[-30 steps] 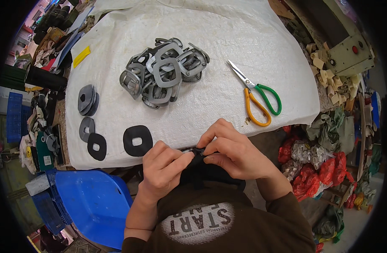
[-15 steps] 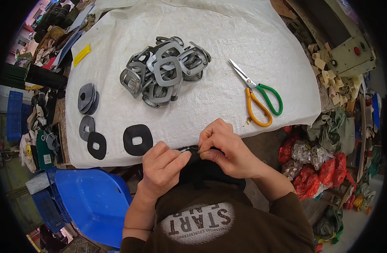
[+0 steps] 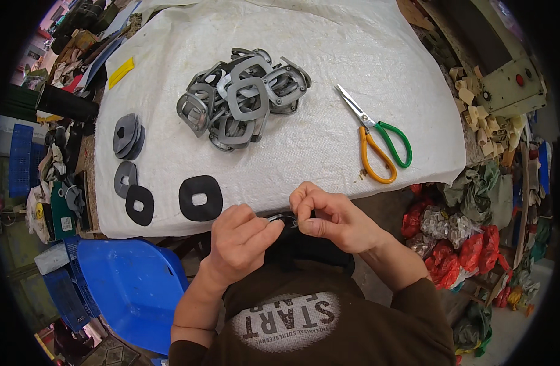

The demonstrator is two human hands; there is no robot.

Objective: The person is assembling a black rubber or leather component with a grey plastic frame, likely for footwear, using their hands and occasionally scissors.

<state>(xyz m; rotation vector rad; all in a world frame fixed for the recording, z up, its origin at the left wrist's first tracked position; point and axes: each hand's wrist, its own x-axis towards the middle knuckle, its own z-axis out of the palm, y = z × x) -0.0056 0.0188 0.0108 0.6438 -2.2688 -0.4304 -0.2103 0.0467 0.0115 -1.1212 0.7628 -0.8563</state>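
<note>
A: Held piece (image 3: 283, 217)?
B: On my feed: dark, pale grey curved edge, pinched between left hand (image 3: 240, 243) and right hand (image 3: 332, 221). Partly covered; I cannot read its full outline.

Scissors (image 3: 366, 121) lie right of frames (image 3: 233, 99) on the sheet (image 3: 319, 149); a basin (image 3: 127, 287) seems lower.

Single view: head-worn wide fisheye, left of side-by-side pair. Looks steeply down and slightly forward over wearer's brown shirt (image 3: 384, 323); upright, unmirrored. Close range: left hand (image 3: 240, 243) and right hand (image 3: 332, 218) near centre, below middle. White-covered table (image 3: 377, 61) spans upper middle. Field reaches blue basin (image 3: 127, 287) leftward, red bags (image 3: 443, 263) rightward. Edges curve toward dark rim.
</note>
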